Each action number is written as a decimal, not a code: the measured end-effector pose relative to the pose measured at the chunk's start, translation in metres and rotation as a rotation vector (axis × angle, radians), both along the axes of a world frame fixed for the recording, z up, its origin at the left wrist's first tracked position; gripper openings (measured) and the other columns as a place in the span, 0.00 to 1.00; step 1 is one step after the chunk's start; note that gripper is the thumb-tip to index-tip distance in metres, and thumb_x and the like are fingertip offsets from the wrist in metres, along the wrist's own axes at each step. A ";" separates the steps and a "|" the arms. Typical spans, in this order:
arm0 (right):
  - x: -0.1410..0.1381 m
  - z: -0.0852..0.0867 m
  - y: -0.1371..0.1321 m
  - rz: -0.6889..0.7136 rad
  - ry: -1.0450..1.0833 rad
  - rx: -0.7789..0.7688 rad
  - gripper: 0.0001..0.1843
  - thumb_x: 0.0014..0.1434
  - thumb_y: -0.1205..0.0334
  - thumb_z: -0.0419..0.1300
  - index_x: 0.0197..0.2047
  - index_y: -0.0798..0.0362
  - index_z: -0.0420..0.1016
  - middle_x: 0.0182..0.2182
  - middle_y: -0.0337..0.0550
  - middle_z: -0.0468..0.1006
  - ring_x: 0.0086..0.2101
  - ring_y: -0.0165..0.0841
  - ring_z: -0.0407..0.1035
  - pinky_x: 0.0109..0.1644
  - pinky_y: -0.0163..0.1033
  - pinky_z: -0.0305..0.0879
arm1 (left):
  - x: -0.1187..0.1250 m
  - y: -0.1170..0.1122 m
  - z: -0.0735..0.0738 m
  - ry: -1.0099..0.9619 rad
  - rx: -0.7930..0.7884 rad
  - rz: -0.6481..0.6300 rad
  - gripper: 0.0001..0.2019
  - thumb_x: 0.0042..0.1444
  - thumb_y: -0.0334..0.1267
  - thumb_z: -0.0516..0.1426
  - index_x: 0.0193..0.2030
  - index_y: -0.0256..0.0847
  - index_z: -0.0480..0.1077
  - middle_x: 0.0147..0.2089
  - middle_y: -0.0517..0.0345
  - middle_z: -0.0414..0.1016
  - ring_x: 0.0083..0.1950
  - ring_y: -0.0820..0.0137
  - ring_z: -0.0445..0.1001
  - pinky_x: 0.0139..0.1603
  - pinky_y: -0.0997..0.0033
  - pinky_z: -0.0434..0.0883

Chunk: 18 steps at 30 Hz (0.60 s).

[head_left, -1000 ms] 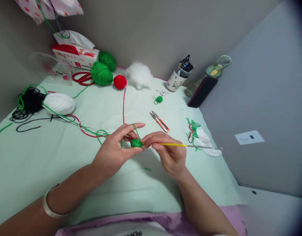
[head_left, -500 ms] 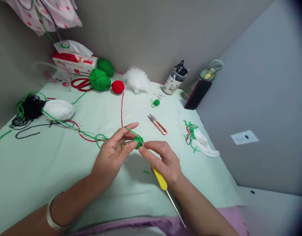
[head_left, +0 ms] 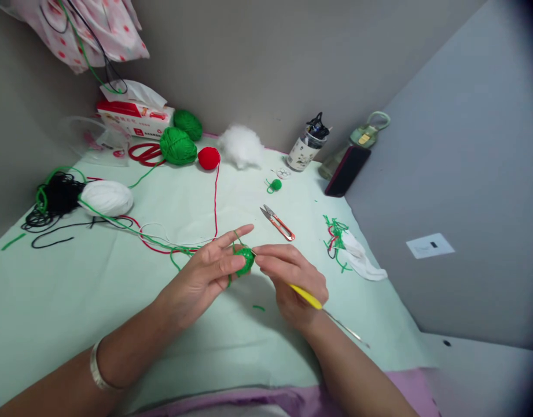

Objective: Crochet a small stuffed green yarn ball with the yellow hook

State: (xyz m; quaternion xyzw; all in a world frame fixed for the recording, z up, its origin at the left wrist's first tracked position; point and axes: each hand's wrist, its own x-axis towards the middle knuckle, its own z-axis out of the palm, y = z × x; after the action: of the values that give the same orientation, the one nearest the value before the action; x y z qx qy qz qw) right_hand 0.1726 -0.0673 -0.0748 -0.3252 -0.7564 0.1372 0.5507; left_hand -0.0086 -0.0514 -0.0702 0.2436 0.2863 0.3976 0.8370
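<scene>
Between the thumb and fingers of my left hand (head_left: 205, 272) is a small green crochet piece (head_left: 245, 262). Green yarn passes over the raised index finger of that hand. My right hand (head_left: 294, 281) is closed around a crochet hook with a yellow handle (head_left: 307, 296). The hook's tip meets the upper right edge of the green piece, partly hidden by my fingertips. Its long metal end points down to the right. Green, red and white strands trail leftward from my left hand across the pale green cloth.
Orange thread snips (head_left: 277, 223) lie beyond my hands. Farther back are a red yarn ball (head_left: 209, 158), green yarn (head_left: 178, 146), white stuffing (head_left: 241, 146), a pen jar (head_left: 306, 147) and a phone (head_left: 348, 171). White yarn (head_left: 106, 198) sits left; yarn scraps (head_left: 337, 231) lie right.
My right hand has turned, so the hook's handle and metal end have swung up and to the right. The green piece has tilted and sits slightly lower in my left hand.
</scene>
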 end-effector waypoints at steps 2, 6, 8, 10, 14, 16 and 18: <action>-0.001 0.001 0.001 0.037 0.087 -0.073 0.23 0.65 0.75 0.58 0.55 0.39 0.80 0.46 0.45 0.85 0.43 0.38 0.81 0.38 0.42 0.80 | -0.002 0.001 0.002 0.014 0.026 0.019 0.32 0.53 0.37 0.69 0.66 0.48 0.69 0.41 0.59 0.72 0.47 0.69 0.68 0.50 0.70 0.63; 0.000 0.006 0.001 0.102 0.191 -0.174 0.22 0.64 0.77 0.59 0.53 0.42 0.82 0.44 0.44 0.86 0.44 0.39 0.80 0.42 0.46 0.80 | -0.007 0.004 0.002 0.092 0.101 0.067 0.29 0.55 0.37 0.68 0.64 0.47 0.71 0.41 0.60 0.69 0.43 0.71 0.66 0.48 0.70 0.62; 0.000 0.008 0.001 0.108 0.242 -0.222 0.20 0.64 0.75 0.60 0.50 0.43 0.83 0.42 0.43 0.86 0.43 0.38 0.80 0.43 0.46 0.79 | -0.010 0.006 0.001 0.142 0.135 0.070 0.27 0.56 0.38 0.67 0.64 0.48 0.72 0.41 0.61 0.68 0.42 0.71 0.66 0.47 0.69 0.62; -0.001 0.009 0.002 0.103 0.297 -0.299 0.15 0.65 0.72 0.61 0.47 0.44 0.84 0.40 0.43 0.86 0.40 0.37 0.80 0.41 0.45 0.79 | -0.012 0.008 -0.001 0.180 0.160 0.059 0.26 0.57 0.40 0.65 0.64 0.47 0.72 0.40 0.60 0.68 0.42 0.70 0.67 0.47 0.68 0.63; -0.001 0.010 0.004 0.120 0.419 -0.500 0.07 0.65 0.64 0.64 0.43 0.47 0.85 0.37 0.44 0.85 0.33 0.34 0.79 0.38 0.42 0.80 | -0.014 0.011 -0.003 0.181 0.186 0.005 0.24 0.59 0.43 0.62 0.63 0.44 0.72 0.38 0.60 0.69 0.38 0.70 0.70 0.45 0.67 0.65; 0.000 0.011 0.006 0.166 0.481 -0.580 0.06 0.64 0.62 0.65 0.42 0.48 0.85 0.36 0.43 0.85 0.32 0.33 0.80 0.38 0.41 0.80 | -0.015 0.012 -0.002 0.162 0.188 -0.024 0.22 0.60 0.42 0.62 0.61 0.43 0.74 0.36 0.60 0.70 0.35 0.71 0.69 0.43 0.67 0.66; 0.001 0.011 0.008 0.215 0.532 -0.641 0.05 0.63 0.61 0.66 0.41 0.48 0.85 0.37 0.43 0.86 0.32 0.32 0.80 0.38 0.39 0.80 | -0.016 0.014 -0.001 0.146 0.192 -0.046 0.21 0.60 0.42 0.61 0.60 0.42 0.75 0.35 0.60 0.70 0.34 0.72 0.68 0.42 0.68 0.68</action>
State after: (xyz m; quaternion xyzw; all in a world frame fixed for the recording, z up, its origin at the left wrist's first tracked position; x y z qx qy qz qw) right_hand 0.1734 -0.0597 -0.0636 -0.3524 -0.5367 0.5012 0.5802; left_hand -0.0249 -0.0376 -0.0717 0.3574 0.3013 0.3849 0.7959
